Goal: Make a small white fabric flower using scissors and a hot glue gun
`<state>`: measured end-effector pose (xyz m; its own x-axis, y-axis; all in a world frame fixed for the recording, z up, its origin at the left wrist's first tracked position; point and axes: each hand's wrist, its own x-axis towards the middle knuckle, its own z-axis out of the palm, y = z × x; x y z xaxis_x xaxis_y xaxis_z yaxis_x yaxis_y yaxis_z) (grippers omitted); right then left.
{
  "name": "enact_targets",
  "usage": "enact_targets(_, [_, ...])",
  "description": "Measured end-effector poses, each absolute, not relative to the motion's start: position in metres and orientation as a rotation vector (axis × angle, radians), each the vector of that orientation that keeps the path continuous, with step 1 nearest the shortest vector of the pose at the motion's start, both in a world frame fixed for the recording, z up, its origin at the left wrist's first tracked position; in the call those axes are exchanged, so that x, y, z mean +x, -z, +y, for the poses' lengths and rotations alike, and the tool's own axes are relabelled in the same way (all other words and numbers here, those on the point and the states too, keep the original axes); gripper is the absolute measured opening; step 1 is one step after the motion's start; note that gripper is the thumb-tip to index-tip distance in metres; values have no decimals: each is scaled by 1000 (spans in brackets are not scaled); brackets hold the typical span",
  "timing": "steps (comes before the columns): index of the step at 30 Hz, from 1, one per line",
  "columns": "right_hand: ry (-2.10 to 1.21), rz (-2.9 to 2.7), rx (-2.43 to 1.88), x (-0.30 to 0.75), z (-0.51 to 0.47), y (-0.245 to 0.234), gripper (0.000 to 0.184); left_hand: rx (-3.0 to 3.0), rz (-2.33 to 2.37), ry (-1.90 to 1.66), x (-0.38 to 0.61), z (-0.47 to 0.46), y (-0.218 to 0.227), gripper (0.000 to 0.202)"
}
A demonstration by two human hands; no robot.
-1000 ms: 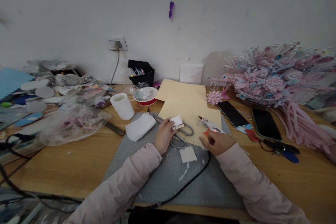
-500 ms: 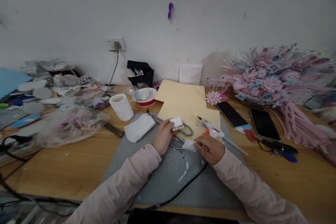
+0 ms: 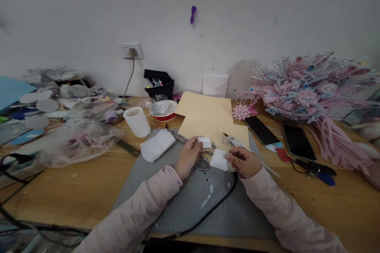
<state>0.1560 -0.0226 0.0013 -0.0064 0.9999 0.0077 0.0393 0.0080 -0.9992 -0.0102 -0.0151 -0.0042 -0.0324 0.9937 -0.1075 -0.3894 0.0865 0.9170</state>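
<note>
My left hand [image 3: 190, 156] pinches a small white block-like piece [image 3: 204, 142] between thumb and fingers; its exact kind is unclear. A white square of thin, soft sheet [image 3: 219, 159] is held at its right edge by my right hand [image 3: 244, 161], a short way to the right and nearer to me. The two pieces are apart. Under and behind my hands lie scissors [image 3: 202, 163], partly covered by my left hand. A glue gun [image 3: 234, 141] rests behind my right hand, mostly hidden by it. Its black cord [image 3: 212, 208] runs toward me.
A grey cutting mat [image 3: 178, 205] bears yellow card sheets [image 3: 208, 122] and a folded white sheet [image 3: 157, 145]. A white roll [image 3: 137, 121] and a red-white bowl [image 3: 164, 111] stand behind. Two phones [image 3: 299, 142] and a pink beaded headdress [image 3: 305, 91] are at right; plastic bags [image 3: 86, 142] at left.
My right hand has lifted and turned its white square, which now faces me more broadly. My left hand has shifted slightly right and turned its piece. The glue gun is now more covered.
</note>
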Motion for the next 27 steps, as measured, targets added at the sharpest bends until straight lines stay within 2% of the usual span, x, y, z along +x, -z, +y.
enact_targets(5, [-1077,-1353,-1212,159,-22,1,25,1012,902,-1218,-3,-20,7,31])
enact_targets(14, [-720,-1664,-1137,162,-22,-5,21,1093,877,-1127,1,-30,0,30])
enact_targets(27, [-711,-1628,-1254,163,-19,3,22,1076,855,-1105,3,-34,0,29])
